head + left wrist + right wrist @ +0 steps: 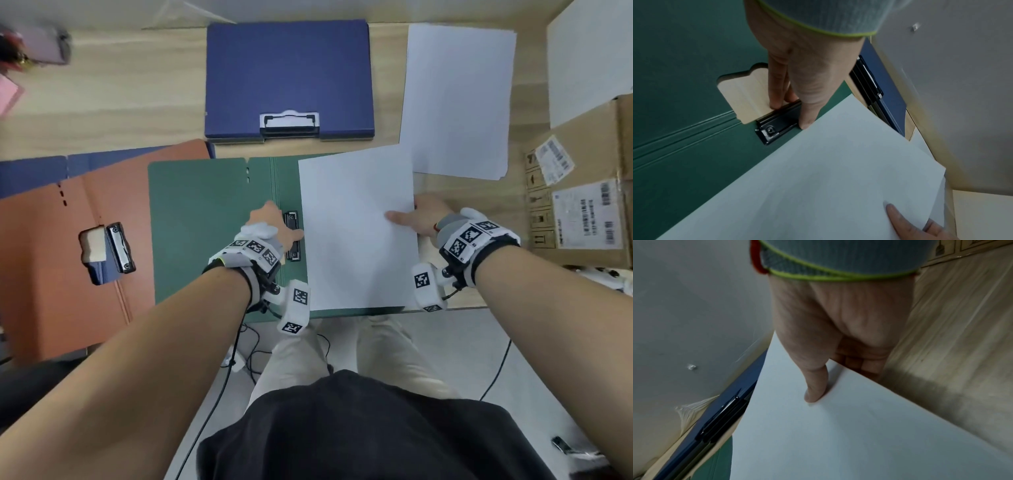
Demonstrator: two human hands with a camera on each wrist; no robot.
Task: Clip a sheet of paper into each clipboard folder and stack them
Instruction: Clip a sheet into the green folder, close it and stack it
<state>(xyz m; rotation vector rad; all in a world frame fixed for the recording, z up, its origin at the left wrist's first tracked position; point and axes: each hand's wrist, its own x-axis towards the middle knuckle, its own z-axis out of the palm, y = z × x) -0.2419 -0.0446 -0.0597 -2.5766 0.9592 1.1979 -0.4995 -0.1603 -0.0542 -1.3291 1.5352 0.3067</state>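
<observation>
Green folder [205,219] lies open on the desk [137,102], near edge. L hand [274,222] pinches the black clip [777,123] — fingers behind the lever, thumb at the front edge. R hand [423,219] holds the sheet of paper [359,233] by its right edge, thumb on top, fingers curled beneath; sheet's left edge sits just beside the clip. Closed blue folder [289,75] farther back; paper stack [457,99] to its right. Orange folder [61,267] open at left.
</observation>
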